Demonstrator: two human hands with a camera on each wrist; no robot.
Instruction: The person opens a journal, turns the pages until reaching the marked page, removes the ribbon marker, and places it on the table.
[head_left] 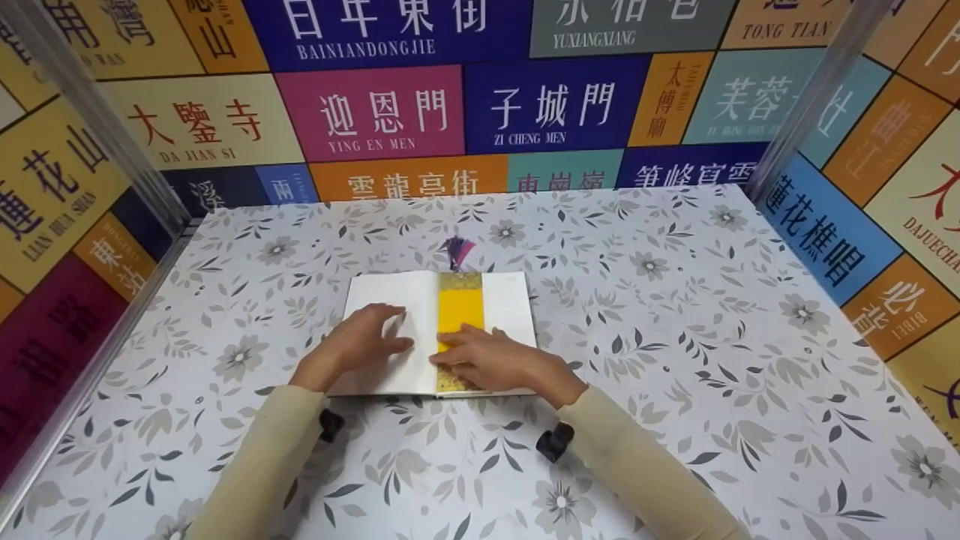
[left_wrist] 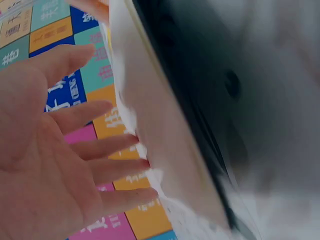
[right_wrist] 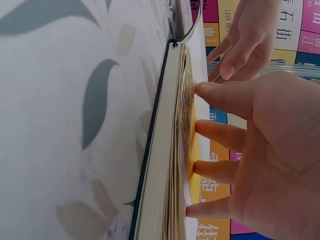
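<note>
An open book (head_left: 409,292) with blank white pages and a dark cover lies flat on the table. Along its right page, beside the fold, lies a yellow bookmark (head_left: 461,307) with patterned ends; a purple and pink tassel (head_left: 459,252) sticks out past the book's top edge. My right hand (head_left: 491,358) rests its fingertips on the bookmark and page, fingers extended, as the right wrist view also shows. My left hand (head_left: 365,337) is over the left page with its fingers spread and relaxed; its fingertips touch the page in the left wrist view. Neither hand grips anything.
A white cloth with grey flowers and leaves covers the table (head_left: 675,330). Colourful panels (head_left: 555,105) with Chinese lettering stand behind it and on both sides, with clear posts (head_left: 817,90) at the corners. Each wrist wears a small black device (head_left: 555,442).
</note>
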